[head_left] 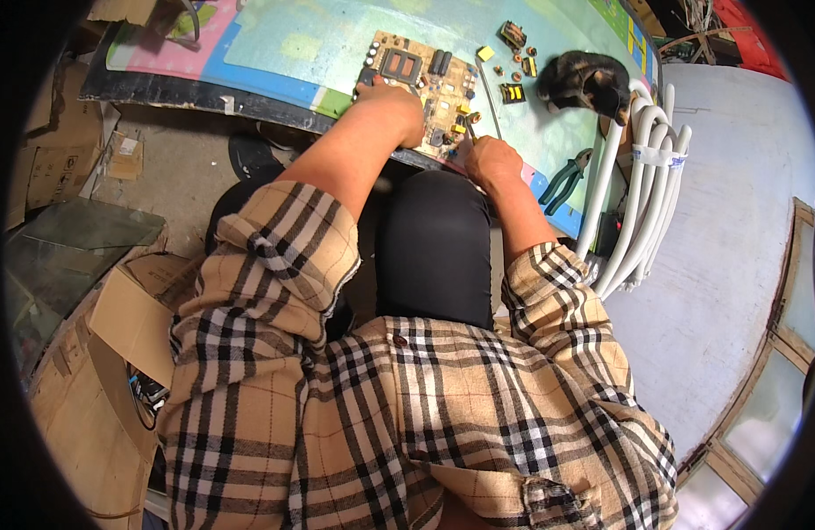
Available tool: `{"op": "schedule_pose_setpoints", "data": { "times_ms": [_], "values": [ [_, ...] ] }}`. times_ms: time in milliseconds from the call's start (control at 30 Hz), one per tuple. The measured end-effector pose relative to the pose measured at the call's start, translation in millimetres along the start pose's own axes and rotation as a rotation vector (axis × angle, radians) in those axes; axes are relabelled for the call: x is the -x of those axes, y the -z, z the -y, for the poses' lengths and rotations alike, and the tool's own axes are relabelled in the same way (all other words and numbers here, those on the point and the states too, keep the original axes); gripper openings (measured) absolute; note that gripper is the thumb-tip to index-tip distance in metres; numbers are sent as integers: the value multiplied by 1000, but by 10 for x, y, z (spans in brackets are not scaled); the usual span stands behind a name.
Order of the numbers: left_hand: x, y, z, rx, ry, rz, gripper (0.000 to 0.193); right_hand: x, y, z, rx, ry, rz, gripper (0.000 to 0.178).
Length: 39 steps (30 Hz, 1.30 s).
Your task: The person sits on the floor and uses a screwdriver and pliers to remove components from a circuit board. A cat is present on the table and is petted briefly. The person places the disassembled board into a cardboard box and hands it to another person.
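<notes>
A tan circuit board [452, 79] lies at the table's front edge, crowded with capacitors, coils and a large dark transformer [399, 65]. My left hand [390, 110] is closed on the board's near left edge, its fingers partly hidden. At the board's near right corner, my right hand [494, 162] is closed round a slim dark tool [468, 129]. The tool's tip is by a small yellow part and a copper coil [475, 117]; its handle is hidden in my fist, so its kind is unclear. A thin metal rod [490, 95] lies just right of the board.
Loose parts, including a yellow-and-black transformer [513, 94], lie beyond my right hand. A dark cat [586, 81] is on the table near them. Green-handled cutters [565, 182] lie at the right, beside a bundle of white tubing [650, 190]. An opened cardboard box [129, 322] stands at left.
</notes>
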State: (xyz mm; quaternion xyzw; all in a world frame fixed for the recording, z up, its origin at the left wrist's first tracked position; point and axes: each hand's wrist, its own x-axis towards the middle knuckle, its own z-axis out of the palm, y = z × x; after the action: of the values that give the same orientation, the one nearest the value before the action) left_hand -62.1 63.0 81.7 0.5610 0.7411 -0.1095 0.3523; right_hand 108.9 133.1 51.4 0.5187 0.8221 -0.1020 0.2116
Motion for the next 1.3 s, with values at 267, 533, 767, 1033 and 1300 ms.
{"op": "schedule_pose_setpoints", "data": {
  "times_ms": [267,533,767,1033,1300],
  "values": [
    [-15,4,-22,-11,8,7,55,-140,-82,1,110,29,-15,39],
    [-7,2,-6,-8,13,12,56,-266,-173,-33,-50,22,7,40],
    [-103,-49,18,-31,5,26,58,-465,-518,-372,-1295,-95,462,33],
    [-46,-95,38,-82,-3,-19,66,-125,-468,-227,-1963,-65,471,28],
    [74,-128,183,-72,-34,-118,70,-201,-208,-381,-1103,55,206,34]
  ]
}}
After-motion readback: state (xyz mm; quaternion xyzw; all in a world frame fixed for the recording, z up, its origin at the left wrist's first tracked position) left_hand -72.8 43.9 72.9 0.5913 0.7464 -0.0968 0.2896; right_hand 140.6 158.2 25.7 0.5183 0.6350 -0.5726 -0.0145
